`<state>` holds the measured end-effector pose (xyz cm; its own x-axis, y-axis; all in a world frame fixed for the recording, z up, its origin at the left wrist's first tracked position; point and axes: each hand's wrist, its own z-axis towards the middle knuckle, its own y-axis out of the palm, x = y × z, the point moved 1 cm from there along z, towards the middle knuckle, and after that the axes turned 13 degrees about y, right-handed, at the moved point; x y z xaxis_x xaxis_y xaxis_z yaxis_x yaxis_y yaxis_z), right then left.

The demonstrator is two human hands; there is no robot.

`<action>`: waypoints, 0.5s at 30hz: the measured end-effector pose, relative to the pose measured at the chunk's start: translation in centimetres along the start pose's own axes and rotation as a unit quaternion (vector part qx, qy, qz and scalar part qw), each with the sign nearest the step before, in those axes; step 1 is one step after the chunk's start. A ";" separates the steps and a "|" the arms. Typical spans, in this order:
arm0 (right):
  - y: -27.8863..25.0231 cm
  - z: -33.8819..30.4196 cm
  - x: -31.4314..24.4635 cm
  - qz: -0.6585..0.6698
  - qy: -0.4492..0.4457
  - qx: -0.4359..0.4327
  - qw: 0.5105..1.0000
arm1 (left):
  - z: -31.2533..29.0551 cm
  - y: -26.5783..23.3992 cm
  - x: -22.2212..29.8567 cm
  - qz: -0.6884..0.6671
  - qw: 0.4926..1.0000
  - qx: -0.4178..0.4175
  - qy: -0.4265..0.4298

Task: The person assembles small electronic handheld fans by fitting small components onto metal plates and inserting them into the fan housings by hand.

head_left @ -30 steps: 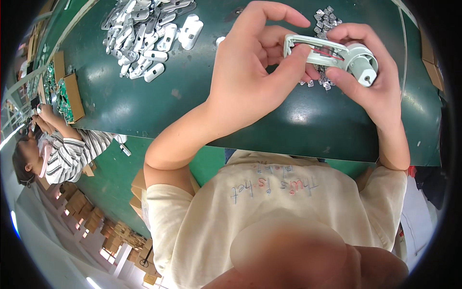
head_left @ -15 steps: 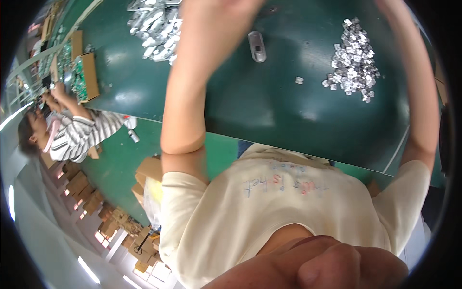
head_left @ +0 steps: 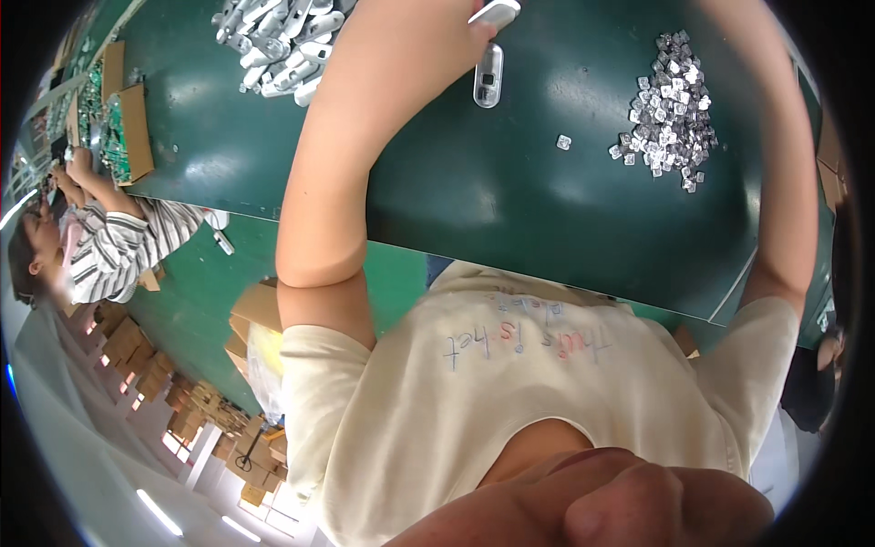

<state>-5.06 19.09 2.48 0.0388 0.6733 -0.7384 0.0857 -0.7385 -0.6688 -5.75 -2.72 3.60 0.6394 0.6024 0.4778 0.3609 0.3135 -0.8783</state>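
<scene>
Toward the top edge my left hand (head_left: pixel 452 38) is closed on a long, rounded silver casing (head_left: pixel 499 13); most of its fingers are hidden or cut off. Just below that hand, a second silver casing (head_left: pixel 488 77) with a small dark square opening lies on the green table (head_left: pixel 547 210). My right forearm (head_left: pixel 786 164) reaches up along the right side, and its hand is beyond the upper edge. Between the arms are a heap of small square clear-silver pieces (head_left: pixel 673 118) and one such loose piece (head_left: pixel 564 142).
Left of my left arm sits a pile of silver casings (head_left: pixel 278 46). Cardboard boxes with green parts (head_left: pixel 135 132) stand at the table's far left, beside a person in a striped top (head_left: pixel 118 242). An open carton (head_left: pixel 255 314) is on the floor at left.
My left forearm has shifted slightly left, and a silver casing now shows at its hand. The whole view has drifted a little. My right hand stays out of the picture.
</scene>
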 end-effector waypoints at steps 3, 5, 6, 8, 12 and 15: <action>5.7 -6.2 -1.6 -0.024 -0.083 -0.100 0.991 | -1.4 1.2 -2.1 0.048 0.987 0.105 0.114; 7.7 -8.9 -2.1 -0.092 -0.111 -0.074 0.987 | -1.1 1.0 -1.8 0.033 0.985 0.114 0.121; 8.3 -9.7 -2.2 -0.107 -0.108 -0.056 0.987 | -0.9 0.8 -1.5 0.020 0.984 0.124 0.125; 9.0 -10.5 -2.0 -0.113 -0.110 -0.049 0.986 | -0.7 0.4 -0.7 0.012 0.984 0.135 0.119; 9.3 -10.9 -1.7 -0.116 -0.117 -0.058 0.985 | -0.5 -0.3 0.7 -0.154 0.975 0.156 0.036; 8.4 -11.1 -1.4 -0.076 -0.091 -0.069 0.991 | -0.6 1.9 0.3 -0.479 0.867 0.135 0.037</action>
<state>6.66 12.34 -1.19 -0.1638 0.7498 -0.6411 0.2115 -0.6080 -0.7652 -4.47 -2.32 2.07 0.1801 -0.0743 0.9809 0.5846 0.8100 -0.0460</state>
